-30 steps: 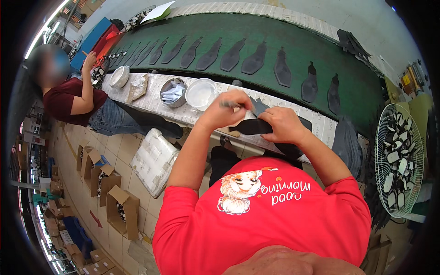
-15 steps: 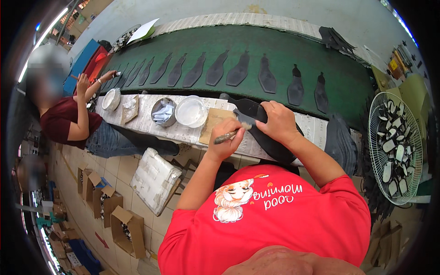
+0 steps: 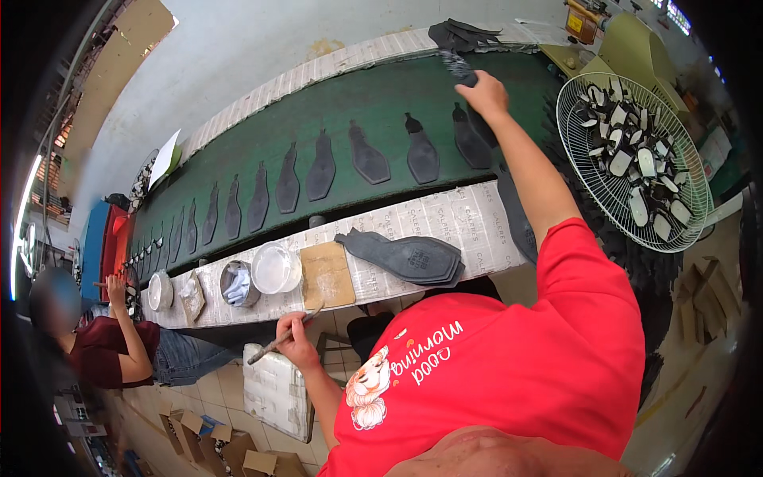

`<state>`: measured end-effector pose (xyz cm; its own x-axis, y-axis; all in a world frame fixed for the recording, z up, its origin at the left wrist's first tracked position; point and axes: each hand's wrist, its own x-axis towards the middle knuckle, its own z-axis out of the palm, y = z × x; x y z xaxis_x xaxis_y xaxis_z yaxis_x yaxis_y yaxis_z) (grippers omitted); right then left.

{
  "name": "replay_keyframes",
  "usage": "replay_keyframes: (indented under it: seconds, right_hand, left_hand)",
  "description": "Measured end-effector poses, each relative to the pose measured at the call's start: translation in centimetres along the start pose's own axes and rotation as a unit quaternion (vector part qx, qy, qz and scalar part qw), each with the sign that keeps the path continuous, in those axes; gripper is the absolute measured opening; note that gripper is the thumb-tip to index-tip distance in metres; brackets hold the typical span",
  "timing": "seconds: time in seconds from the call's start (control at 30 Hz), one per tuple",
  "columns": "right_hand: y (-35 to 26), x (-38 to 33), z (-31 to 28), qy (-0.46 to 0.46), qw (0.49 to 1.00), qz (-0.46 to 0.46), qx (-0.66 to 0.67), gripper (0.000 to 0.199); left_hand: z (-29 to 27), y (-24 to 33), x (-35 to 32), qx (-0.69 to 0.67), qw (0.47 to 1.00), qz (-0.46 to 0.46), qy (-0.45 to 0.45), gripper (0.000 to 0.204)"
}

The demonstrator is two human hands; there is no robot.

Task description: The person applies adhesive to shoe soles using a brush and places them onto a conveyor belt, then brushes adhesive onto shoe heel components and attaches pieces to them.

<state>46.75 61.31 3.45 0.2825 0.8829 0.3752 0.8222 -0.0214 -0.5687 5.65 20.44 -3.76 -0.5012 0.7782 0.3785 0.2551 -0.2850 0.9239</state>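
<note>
My left hand (image 3: 296,340), low in front of the table's edge, is closed around a brush (image 3: 270,350) with a slim handle. Far out over the green surface, my right hand (image 3: 485,94) grips a dark, bottle-shaped flat piece (image 3: 459,68); its upper tip is blurred, and part of it is hidden by the hand. Close to it lies another dark piece (image 3: 472,145), last in a long row of similar pieces (image 3: 423,157). A stack of dark pieces (image 3: 405,256) rests on the covered table (image 3: 477,230), beside a tan board (image 3: 327,278).
A tub of whitish liquid (image 3: 276,269), a tin with cloth (image 3: 237,285) and a white bowl (image 3: 160,292) stand leftward. A co-worker (image 3: 119,342) is at far left. At right stands a wire basket (image 3: 690,159) of small parts; a stool (image 3: 276,389) is below.
My right hand has left the table and reached far out over the green surface with a dark piece. My left hand has drawn back with the brush. The view has turned rightward.
</note>
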Motion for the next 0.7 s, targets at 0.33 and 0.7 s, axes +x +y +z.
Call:
replay_keyframes:
  seconds: [0.33, 0.7]
  right_hand:
    - [1.6, -2.4, 5.8, -0.119, 0.986, 0.092, -0.073, 0.077]
    - [-14.5, -28.2, 6.2, -0.367, 0.735, -0.571, 0.002, 0.051]
  left_hand:
    - [-0.4, -0.7, -0.2, 0.019, 0.999, -0.026, 0.043, 0.012]
    - [3.8, -5.1, 2.9, 0.078, 0.996, 0.008, 0.032, 0.015]
